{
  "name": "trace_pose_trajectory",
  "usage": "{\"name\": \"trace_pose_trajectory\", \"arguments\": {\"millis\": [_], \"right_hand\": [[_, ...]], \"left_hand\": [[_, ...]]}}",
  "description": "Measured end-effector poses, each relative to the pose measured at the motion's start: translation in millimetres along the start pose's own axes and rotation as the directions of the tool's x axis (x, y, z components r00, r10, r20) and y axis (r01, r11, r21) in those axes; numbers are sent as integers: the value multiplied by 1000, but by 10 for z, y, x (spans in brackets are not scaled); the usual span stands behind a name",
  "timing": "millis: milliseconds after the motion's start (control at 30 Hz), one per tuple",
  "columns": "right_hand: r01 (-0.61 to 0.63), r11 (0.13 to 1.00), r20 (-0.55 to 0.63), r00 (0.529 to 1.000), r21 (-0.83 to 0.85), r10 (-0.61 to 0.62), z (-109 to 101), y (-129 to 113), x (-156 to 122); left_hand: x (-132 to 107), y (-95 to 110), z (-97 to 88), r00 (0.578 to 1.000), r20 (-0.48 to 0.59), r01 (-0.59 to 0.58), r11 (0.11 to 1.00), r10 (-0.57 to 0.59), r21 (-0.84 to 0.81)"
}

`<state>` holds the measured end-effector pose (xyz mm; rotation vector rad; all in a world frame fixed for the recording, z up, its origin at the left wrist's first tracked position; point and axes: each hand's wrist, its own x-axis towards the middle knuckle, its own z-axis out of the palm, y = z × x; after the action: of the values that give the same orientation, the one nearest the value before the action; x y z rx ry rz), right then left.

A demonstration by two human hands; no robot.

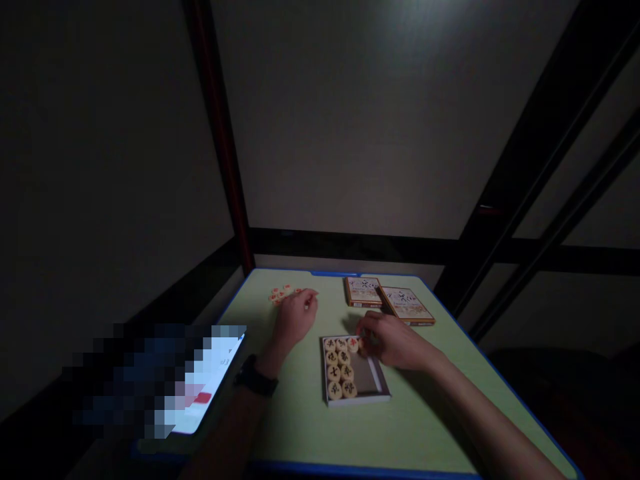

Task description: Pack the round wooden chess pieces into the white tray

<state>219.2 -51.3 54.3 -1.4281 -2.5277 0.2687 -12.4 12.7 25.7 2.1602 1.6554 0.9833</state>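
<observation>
A shallow open box [358, 401] lies on the table in front of me. Along its left side and far edge sit several round Chinese chess pieces [334, 373], mostly with dark characters, and one with a red character [353, 344]. My right hand [395, 340] reaches over the box's far right corner, its fingers closed on a Chinese chess piece [363, 345] in the far row. Beside a loose pile of red-marked pieces [281, 294], my left hand [296, 317] is closed with fingers curled together; what they hold, if anything, is hidden. A dark watch is on the left wrist.
Two flat printed boxes [363, 291] [407, 305] lie at the table's far right, one overlapping the other. A lit screen [213, 383], partly pixelated, is at the left edge. The green table [295, 427] has a blue rim, with walls behind and to the left.
</observation>
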Motion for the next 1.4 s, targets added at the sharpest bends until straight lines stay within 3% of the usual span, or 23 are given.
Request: {"name": "trace_pose_trajectory", "arguments": {"millis": [100,267,400,700,800,933,967,1100,1200,1400], "right_hand": [[-18,1000,-37,999,-22,17,1,21,4],[-65,997,-137,989,-50,58,48,85,57],[-73,997,-184,981,-34,65,58,102,80],[-29,999,-235,971,44,38,95,108,141],[42,998,-204,979,44,-32,56,31,420],[122,988,14,992,-95,-122,31,-225,1058],[127,980,83,990,-150,-115,47,-298,1229],[88,971,134,989,-223,-59,193,-517,1771],[52,962,157,988,-268,-10,308,-585,1960],[28,951,193,981,-309,34,366,-617,2042]], "left_hand": [[78,-198,-187,994,-109,53,959,-23,280],[90,-391,-348,981,-11,175,857,-194,484],[70,-485,-294,974,5,187,823,-225,537],[64,-632,-206,963,62,203,854,-263,480],[79,-642,-223,965,64,201,871,-255,449],[78,-641,-263,959,89,212,891,-268,401],[73,-637,-272,958,93,215,893,-272,396],[52,-624,-291,952,94,233,893,-290,386],[45,-619,-268,958,71,232,895,-278,381],[47,-521,-177,978,49,166,900,-202,404]]}}
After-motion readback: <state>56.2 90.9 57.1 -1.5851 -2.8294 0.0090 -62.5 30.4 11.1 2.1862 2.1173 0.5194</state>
